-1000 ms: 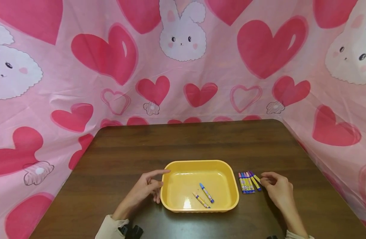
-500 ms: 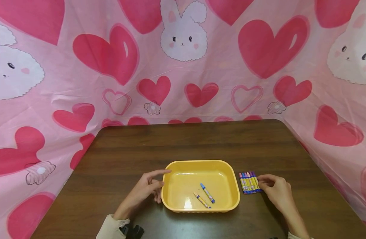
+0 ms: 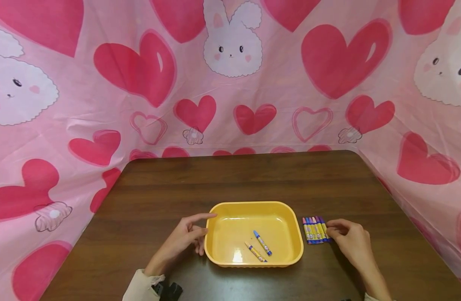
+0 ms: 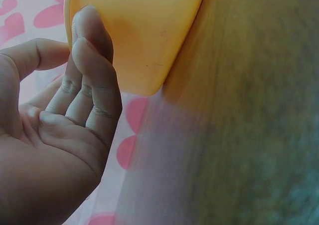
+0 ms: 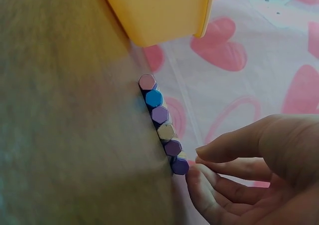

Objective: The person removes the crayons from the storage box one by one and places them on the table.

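My left hand (image 3: 182, 236) holds the left side of a yellow plastic tray (image 3: 253, 202), thumb and index finger at the rim and the other fingers curled against the outer wall, as the left wrist view shows. Two crayons lie in the tray, a blue crayon (image 3: 262, 243) and an orange-yellow crayon (image 3: 255, 252). Right of the tray, several crayons (image 3: 314, 230) in yellow wrappers lie side by side in a neat row. My right hand (image 3: 352, 241) rests at that row's right end, its bent fingertips against the outermost dark-blue crayon (image 5: 180, 166), nothing gripped between them.
All of this stands on a dark brown wooden table (image 3: 238, 179). Behind and beside it hangs a pink cloth (image 3: 223, 90) with hearts and rabbits. A dark wrist device (image 3: 170, 291) sits by the left sleeve.
The slanted crayons at the row's right end have been pushed left and straightened against the others by my right hand. My left hand stays at the tray.
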Available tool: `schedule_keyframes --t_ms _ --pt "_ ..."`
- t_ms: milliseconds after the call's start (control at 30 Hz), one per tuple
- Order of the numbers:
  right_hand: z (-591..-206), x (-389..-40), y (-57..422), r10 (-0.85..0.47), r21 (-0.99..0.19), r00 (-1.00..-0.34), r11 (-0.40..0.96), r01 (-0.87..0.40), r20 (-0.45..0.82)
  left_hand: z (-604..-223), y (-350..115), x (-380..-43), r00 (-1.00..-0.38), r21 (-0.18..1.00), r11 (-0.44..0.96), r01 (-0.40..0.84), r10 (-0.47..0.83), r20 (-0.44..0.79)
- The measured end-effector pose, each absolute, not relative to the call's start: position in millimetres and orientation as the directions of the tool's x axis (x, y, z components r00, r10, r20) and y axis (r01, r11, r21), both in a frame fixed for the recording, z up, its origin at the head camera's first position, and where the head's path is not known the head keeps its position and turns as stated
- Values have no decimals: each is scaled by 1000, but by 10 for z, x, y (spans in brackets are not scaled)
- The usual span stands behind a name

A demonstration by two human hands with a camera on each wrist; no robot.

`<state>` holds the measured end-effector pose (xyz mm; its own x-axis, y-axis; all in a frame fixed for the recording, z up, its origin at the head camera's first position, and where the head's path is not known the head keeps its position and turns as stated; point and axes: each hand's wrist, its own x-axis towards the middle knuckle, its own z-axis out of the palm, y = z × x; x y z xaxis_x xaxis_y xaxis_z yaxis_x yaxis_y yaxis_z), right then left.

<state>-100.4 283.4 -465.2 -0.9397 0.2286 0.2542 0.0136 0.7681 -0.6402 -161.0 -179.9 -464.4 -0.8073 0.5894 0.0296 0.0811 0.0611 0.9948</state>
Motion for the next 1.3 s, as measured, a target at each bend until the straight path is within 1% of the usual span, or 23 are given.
schedule_keyframes --t_ms 367,467,567,667,900,1133,1300 --pt "-4605 -1001 2775 307 -655 -899 755 29 313 -4659 -1797 -1596 -804 995 50 85 593 39" --pt "-4547 -994 2708 302 -657 -884 754 -8 357 -4667 -1801 -1591 -805 996 56 73 592 26" --pt "-4481 -992 2625 271 -642 -864 763 -76 424 -4675 -1805 -1592 -804 996 57 68 594 21" --pt "-4417 -991 2548 240 -625 -852 770 -124 465 -4678 -1808 -1598 -803 996 53 71 596 25" --pt "-4288 -1007 2377 168 -619 -863 762 -193 476 -4656 -1803 -1602 -806 996 58 64 592 18" --pt "-4147 -1039 2168 93 -608 -853 741 -284 513 -4638 -1798 -1601 -807 996 57 71 590 23" --pt "-4092 -1075 1993 56 -599 -858 739 -308 510 -4633 -1796 -1606 -802 996 42 81 596 40"
